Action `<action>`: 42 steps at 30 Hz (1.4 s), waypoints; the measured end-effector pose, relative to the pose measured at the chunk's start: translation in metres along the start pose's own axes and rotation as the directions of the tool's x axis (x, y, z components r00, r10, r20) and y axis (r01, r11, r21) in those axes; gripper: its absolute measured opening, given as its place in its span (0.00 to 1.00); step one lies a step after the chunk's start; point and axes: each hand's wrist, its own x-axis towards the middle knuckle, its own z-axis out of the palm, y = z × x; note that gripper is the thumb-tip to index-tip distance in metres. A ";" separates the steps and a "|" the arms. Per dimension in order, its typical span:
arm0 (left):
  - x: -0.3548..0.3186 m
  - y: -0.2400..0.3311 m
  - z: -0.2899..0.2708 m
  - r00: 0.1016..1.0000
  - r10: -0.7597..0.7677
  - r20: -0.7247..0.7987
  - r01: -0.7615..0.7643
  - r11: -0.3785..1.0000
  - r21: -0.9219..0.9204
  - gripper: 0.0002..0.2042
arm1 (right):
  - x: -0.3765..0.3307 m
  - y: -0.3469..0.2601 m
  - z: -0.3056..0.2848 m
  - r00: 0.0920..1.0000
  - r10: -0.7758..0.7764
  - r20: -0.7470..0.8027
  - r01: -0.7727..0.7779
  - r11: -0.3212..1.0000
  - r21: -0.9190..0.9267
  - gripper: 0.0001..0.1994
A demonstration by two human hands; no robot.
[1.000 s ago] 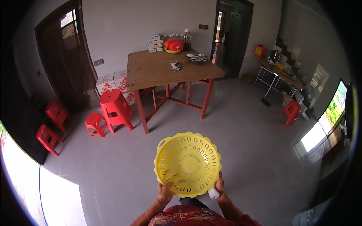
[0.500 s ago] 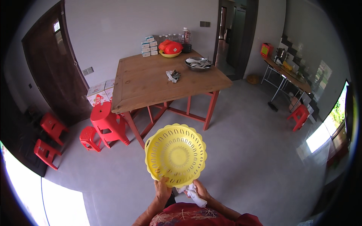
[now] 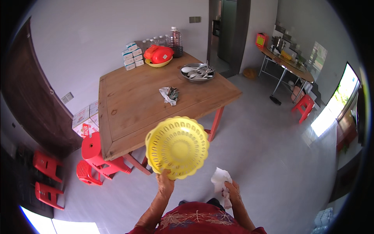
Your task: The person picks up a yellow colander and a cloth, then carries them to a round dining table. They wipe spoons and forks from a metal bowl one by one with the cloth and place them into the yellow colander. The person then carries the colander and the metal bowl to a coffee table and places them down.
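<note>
**Basket [image 3: 180,150] in Left Hand [image 3: 165,185], White Wad [image 3: 220,179] in Right Hand [image 3: 233,192]**

The left hand grips the basket at its lower rim, thumb over the inside; the remaining fingers are mostly hidden. The basket is held off the floor, open side toward the head camera, and overlaps the near edge of the table [image 3: 128,103] in view. The right hand is closed on the wad, apart from the basket; the wad's material cannot be determined.

Table layout:
- Crumpled paper [image 3: 169,96]: mid-surface.
- Steel bowl [image 3: 198,80], containing spoons [image 3: 188,70]: near the right edge.
- Large bottle [image 3: 176,43]: far right corner.
- Tissue packs [image 3: 133,57]: along the far edge.
- Red bag [image 3: 159,54], in a yellow bowl [image 3: 159,64]: between tissue packs and large bottle.

A red stool [image 3: 91,145] stands beside the near left corner.
</note>
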 end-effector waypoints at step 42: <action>0.304 -0.050 0.110 0.467 0.712 0.524 -0.301 -0.428 0.852 0.21 | 0.661 -0.238 0.088 0.721 -0.319 0.615 0.556 0.797 -0.237 0.08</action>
